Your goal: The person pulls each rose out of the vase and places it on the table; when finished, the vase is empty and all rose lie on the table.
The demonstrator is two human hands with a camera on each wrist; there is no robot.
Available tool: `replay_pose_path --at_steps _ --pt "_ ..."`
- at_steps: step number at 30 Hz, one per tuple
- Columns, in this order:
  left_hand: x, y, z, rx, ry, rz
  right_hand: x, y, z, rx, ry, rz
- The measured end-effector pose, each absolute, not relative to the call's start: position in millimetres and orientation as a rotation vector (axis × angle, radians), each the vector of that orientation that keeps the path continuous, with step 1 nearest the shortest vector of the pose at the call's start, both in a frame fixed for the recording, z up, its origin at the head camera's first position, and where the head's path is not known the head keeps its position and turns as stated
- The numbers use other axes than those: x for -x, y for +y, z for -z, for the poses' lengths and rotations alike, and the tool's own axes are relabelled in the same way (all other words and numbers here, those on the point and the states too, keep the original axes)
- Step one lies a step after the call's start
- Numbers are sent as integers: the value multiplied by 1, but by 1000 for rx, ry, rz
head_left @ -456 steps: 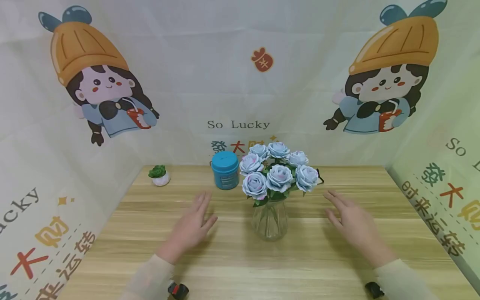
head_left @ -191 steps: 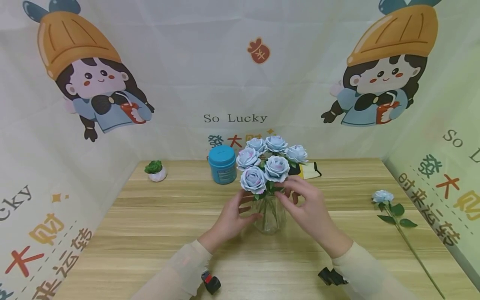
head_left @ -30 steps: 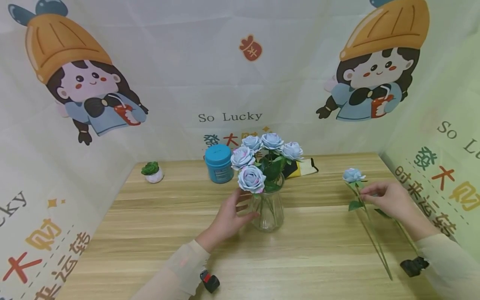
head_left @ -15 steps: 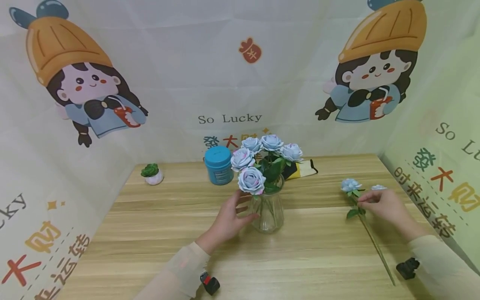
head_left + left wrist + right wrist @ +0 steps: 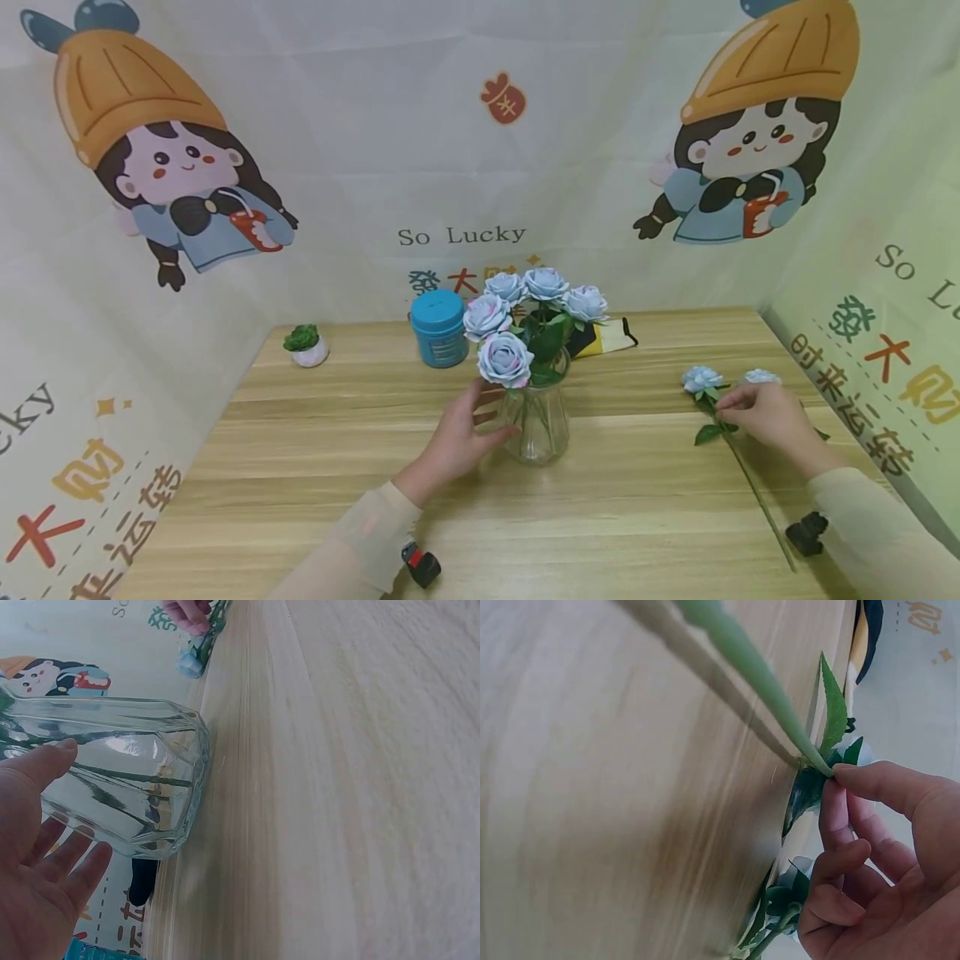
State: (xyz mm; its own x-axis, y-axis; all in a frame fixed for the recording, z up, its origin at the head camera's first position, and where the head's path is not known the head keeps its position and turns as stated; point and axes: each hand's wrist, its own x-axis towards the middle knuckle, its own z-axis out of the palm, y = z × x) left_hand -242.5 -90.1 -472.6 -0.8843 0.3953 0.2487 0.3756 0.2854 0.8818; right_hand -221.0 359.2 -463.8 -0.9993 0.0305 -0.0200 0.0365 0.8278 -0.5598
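A clear glass vase [image 5: 542, 429] with several pale blue roses [image 5: 504, 359] stands upright mid-table. My left hand [image 5: 456, 435] holds its left side, thumb in front and fingers behind; the left wrist view shows the thumb against the glass [image 5: 127, 761]. Over at the right, my right hand [image 5: 776, 419] pinches a single rose [image 5: 702, 379] by its stem [image 5: 761, 679], just below the bloom, between thumb and index finger. That rose lies low along the tabletop, its stem pointing toward me. Another loose rose [image 5: 762, 377] lies beyond the right hand, which partly hides it.
A blue lidded tub [image 5: 439, 329] stands behind and left of the vase. Near the back left corner sits a small potted plant [image 5: 306, 346]. A black, yellow and white item [image 5: 600, 337] lies behind the vase, partly hidden. Printed cloth walls [image 5: 360, 167] enclose the wooden table [image 5: 315, 467].
Two roses have left the vase for the table's right side since the first frame. Over the last second, my right hand lowered the second one to the tabletop; the left hand stayed on the vase.
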Motion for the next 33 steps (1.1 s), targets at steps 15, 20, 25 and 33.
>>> replay_pose_path --at_steps 15,20,25,33 --pt "242 -90 473 -761 2506 -1704 217 357 458 -11 3017 989" --pt "243 -91 474 -764 2508 -1703 215 345 449 10 3067 1004" --pt "243 -92 475 -764 2505 -1706 214 318 441 77 3058 1177" --pt "243 -92 475 -759 2503 -1705 212 268 422 129 3009 1404"
